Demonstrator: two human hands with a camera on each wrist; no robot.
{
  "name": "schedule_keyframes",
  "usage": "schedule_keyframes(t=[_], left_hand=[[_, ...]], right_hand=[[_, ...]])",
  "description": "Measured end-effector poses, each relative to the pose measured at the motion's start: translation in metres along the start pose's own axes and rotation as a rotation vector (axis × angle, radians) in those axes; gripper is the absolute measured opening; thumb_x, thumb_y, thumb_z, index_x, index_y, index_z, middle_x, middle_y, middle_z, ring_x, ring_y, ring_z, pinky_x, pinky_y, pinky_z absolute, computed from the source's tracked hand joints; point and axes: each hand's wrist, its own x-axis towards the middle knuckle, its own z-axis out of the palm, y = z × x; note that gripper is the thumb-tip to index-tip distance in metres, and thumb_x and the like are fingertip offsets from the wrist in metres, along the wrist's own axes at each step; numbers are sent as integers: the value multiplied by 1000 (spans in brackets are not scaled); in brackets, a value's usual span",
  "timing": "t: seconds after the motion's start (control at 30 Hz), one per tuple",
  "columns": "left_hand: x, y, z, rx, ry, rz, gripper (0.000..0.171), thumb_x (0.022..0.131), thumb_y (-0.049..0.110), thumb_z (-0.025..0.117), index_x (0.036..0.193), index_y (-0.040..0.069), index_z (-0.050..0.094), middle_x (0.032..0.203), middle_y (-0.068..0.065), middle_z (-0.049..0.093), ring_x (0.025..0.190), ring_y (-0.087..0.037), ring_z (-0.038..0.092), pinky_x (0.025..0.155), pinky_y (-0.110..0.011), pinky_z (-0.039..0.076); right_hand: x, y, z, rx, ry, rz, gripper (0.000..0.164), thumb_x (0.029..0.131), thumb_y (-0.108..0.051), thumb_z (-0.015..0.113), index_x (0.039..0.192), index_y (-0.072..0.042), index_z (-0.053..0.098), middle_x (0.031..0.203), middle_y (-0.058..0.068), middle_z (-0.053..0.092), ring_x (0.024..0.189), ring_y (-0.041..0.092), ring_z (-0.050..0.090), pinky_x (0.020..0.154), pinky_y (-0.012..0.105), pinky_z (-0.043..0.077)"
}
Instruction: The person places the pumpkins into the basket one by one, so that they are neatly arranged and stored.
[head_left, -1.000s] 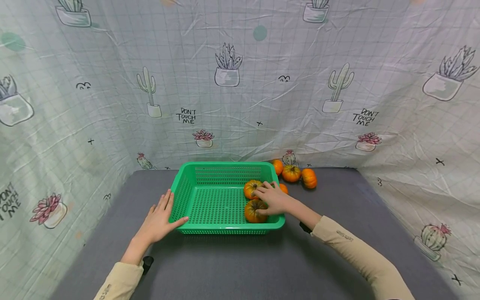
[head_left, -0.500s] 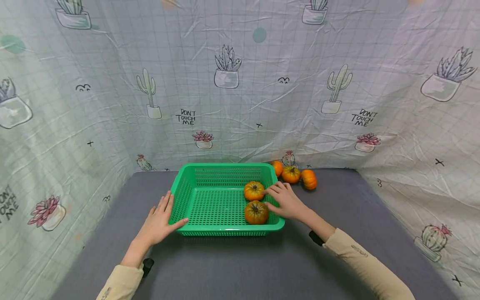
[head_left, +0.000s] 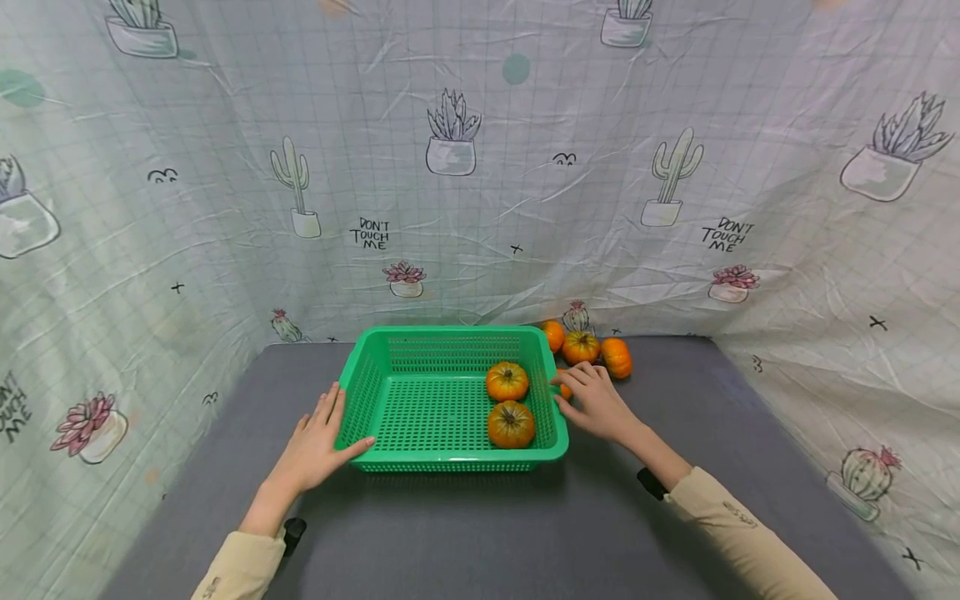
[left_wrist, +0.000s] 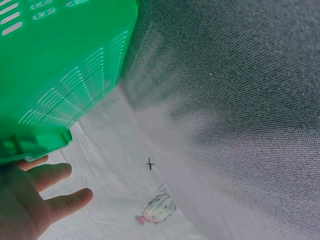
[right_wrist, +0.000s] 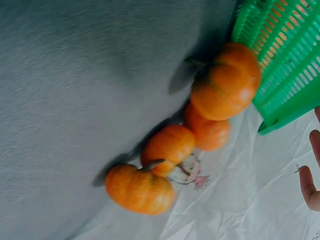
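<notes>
Since a second ago the right hand point(head_left: 600, 404) has shifted out from over the basketed pumpkins to the right rim; the left hand point(head_left: 311, 450) and the green basket point(head_left: 457, 456) sit much as they did. Left: fingers straight and spread along the left rim, thumb over the front corner. Right: fingers slightly bent, thumb apart, nothing held that shows; contact with the rim cannot be told. Inside, at the right end, a front pumpkin point(head_left: 512, 425) and a back pumpkin point(head_left: 507, 382). Outside, close by the right wall, a loose pumpkin point(right_wrist: 227, 82), partly hidden under the right hand in the head view; three far pumpkins point(head_left: 581, 347) cluster behind it. Likely trouble: the loose pumpkin's smooth, rounded skin could roll from a one-sided touch; little room by the wall could snag fingers on the rim; a knock there might skid the basket if the flat left hand gives little hold.
</notes>
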Motion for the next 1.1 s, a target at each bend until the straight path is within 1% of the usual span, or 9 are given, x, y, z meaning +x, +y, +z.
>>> schedule_keyframes(t=[0.23,0.3,0.43,0.57,0.83,0.97,1.1], left_hand=[[-1,1,-2,3,1,7,97,81,60,48,143,-1,6,150,-20,5,134,-43,13,99,-65,17],[-1,0,-2,3,-2,4,97,81,60,48,143,0,6,150,-20,5,134,-43,13,99,-65,17],[-2,-1,0,2,-1,2,97,81,61,47,143,0,5,150,-19,3,134,-43,13,99,-65,17],[-2,-1,2,-1,4,4,97,81,61,48,143,0,5,150,-19,3,134,-43,13,98,-66,17],[-2,-2,1,-7,1,4,97,81,60,48,143,0,5,150,-20,4,134,-43,13,98,-66,17],[-2,-1,1,-21,-5,1,97,81,60,48,143,0,3,150,-19,1,135,-43,12,98,-66,17],[-1,-1,1,-32,-5,2,97,81,60,48,144,1,3,150,-18,1,135,-42,11,99,-65,16]], right_hand=[[-12,16,1,-18,23,40,22,76,-10,67,98,-9,64,94,5,63,87,20,47,74,39,34],[-17,22,2,-30,12,62,22,76,-10,67,98,-9,64,95,5,62,87,21,47,73,38,33],[-26,35,4,-71,-10,111,21,77,-12,66,97,-12,63,94,4,62,88,21,47,73,38,32],[-33,48,5,-108,-22,144,21,77,-12,66,97,-13,62,95,4,61,89,23,47,75,41,32],[-39,78,4,-215,-61,215,22,76,-12,68,97,-9,61,94,8,60,90,27,48,76,47,33],[-38,89,2,-297,-93,239,32,73,-14,70,101,-4,58,100,14,57,93,31,46,74,48,34],[-35,96,2,-341,-147,265,47,72,-16,72,113,-1,54,114,19,52,100,35,44,73,49,34]])
